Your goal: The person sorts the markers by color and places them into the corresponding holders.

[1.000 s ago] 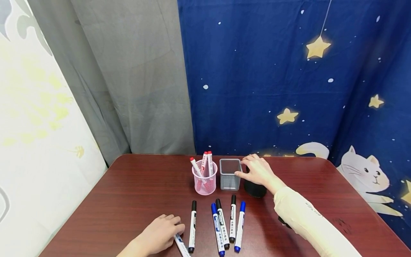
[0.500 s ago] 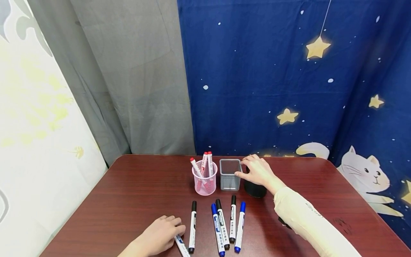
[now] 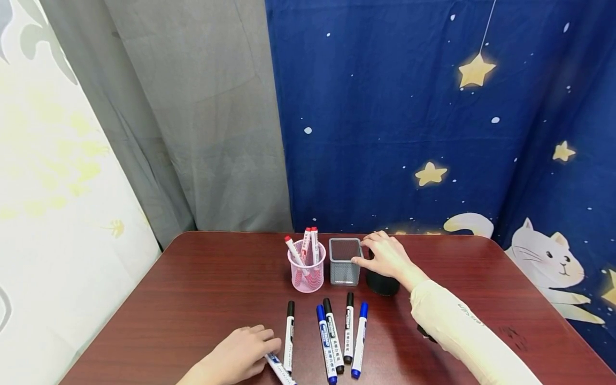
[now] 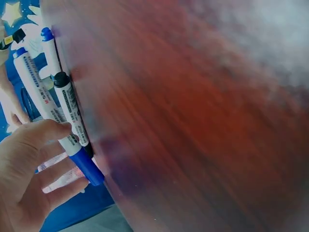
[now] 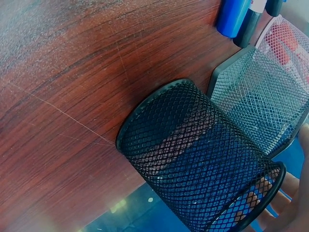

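My left hand (image 3: 243, 353) pinches a blue whiteboard marker (image 4: 36, 82) between thumb and fingers, low over the front of the table. Its blue cap (image 4: 87, 166) sticks out past the thumb in the left wrist view. Right beside it lies a black marker (image 3: 289, 334), which the held one overlaps in the head view. At the back, my right hand (image 3: 387, 255) holds the right side of a grey square mesh pen holder (image 3: 344, 275), thumb at the front corner and fingers at the back. Under that hand stands a round black mesh pen holder (image 5: 203, 159), partly hidden from the head camera.
A round pink mesh pen holder (image 3: 308, 283) with red-capped markers (image 3: 294, 250) stands left of the grey one. Two blue markers (image 3: 360, 339) and two more black ones lie in a loose row in front. Curtains (image 3: 231, 133) hang behind the table (image 3: 192, 289).
My left hand has shifted slightly right with the blue marker, whose lower end now reaches the black marker beside it. The right hand and the pen holders have stayed where they were.
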Demonstrator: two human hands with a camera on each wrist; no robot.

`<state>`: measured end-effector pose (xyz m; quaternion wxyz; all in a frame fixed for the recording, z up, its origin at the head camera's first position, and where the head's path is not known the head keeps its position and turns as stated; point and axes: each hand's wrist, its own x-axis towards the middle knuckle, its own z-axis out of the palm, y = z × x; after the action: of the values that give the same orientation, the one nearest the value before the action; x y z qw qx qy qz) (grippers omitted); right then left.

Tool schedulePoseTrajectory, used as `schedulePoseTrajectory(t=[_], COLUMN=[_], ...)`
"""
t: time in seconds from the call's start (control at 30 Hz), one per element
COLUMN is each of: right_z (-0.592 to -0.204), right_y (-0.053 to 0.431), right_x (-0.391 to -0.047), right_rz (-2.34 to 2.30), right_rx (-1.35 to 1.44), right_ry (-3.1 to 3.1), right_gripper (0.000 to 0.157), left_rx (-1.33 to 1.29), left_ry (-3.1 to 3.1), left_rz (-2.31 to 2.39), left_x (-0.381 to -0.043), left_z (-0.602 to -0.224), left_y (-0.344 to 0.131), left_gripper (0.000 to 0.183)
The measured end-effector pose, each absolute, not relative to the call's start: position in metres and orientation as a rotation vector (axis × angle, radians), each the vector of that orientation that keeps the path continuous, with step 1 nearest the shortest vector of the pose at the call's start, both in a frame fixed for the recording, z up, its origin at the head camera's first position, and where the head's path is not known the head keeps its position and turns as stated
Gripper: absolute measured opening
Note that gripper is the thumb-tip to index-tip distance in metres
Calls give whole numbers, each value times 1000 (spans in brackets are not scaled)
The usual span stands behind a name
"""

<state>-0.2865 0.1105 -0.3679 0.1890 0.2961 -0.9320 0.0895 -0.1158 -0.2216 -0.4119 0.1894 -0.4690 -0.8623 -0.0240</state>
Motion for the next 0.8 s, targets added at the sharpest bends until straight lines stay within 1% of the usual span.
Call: schedulePoseTrajectory(t=[0.3, 0.8], right_z=[-369, -370], right_y=[111, 111], right_x=[-288, -287], right_rz=[242, 255], right_rx=[831, 832], right_ry=[-2617, -2617], right_gripper=[53, 53], left_rx=[-1328, -1326], left_ry=[-2466, -2500], left_rz=[-270, -673], left_x=[-113, -111], left_z=[-402, -375], left_y=[-214, -196], left_gripper=[27, 21])
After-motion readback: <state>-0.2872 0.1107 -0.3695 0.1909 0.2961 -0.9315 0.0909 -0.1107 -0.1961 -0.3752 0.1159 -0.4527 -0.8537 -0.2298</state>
